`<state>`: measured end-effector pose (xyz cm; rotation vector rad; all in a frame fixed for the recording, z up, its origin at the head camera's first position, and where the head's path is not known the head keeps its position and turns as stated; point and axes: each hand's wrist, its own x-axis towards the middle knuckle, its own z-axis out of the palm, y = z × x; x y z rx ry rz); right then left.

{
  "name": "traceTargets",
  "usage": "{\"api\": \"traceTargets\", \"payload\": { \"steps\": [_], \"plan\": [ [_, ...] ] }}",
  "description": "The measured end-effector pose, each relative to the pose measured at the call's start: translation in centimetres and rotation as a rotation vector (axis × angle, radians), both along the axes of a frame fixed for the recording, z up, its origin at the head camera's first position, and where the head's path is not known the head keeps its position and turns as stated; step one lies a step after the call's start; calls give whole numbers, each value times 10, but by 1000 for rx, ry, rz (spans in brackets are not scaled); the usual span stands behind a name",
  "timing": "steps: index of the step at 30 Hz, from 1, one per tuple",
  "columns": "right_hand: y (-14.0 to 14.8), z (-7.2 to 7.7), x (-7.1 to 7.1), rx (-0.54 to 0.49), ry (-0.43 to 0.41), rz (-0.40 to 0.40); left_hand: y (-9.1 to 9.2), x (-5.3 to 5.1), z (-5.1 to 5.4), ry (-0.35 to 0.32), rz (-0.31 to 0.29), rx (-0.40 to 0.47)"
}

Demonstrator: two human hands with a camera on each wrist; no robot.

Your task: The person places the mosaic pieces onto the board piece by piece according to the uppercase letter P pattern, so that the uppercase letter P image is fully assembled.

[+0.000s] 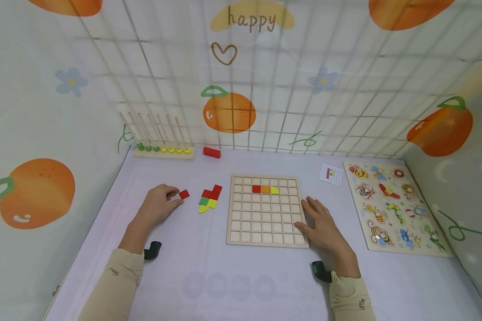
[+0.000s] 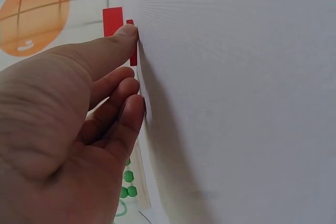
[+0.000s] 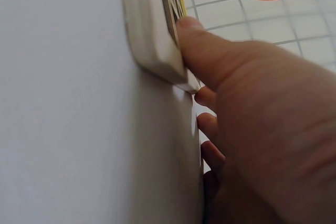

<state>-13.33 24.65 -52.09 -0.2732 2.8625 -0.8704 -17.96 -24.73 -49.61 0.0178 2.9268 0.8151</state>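
In the head view, my left hand (image 1: 159, 203) rests on the table, thumb and forefinger tips beside a small red square tile (image 1: 184, 194) lying flat. The left wrist view shows its thumb in front of the red tile (image 2: 133, 56), fingers loosely bent; no clear grip shows. A wooden grid board (image 1: 267, 218) lies in the middle, bearing a row of red (image 1: 256, 189), orange (image 1: 265, 189) and yellow (image 1: 275, 190) pieces. My right hand (image 1: 321, 225) rests by the board's right edge, its thumb on the frame. Between left hand and board sits a cluster of coloured tiles (image 1: 210, 195).
A wooden bead rack (image 1: 164, 154) with green and yellow beads stands at the back left, near a red block (image 1: 212, 153). A small pattern card (image 1: 331, 174) lies behind the right hand. An insect puzzle board (image 1: 397, 209) lies at the right.
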Motion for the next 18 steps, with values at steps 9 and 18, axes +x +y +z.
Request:
{"api": "traceTargets", "payload": {
  "steps": [9,18],
  "plan": [
    [2,0,0,11,12,9,5,-2,0,8,-9,-13],
    [1,-1,0,6,3,2,7,-3,0,-4,0,-19]
  ]
}}
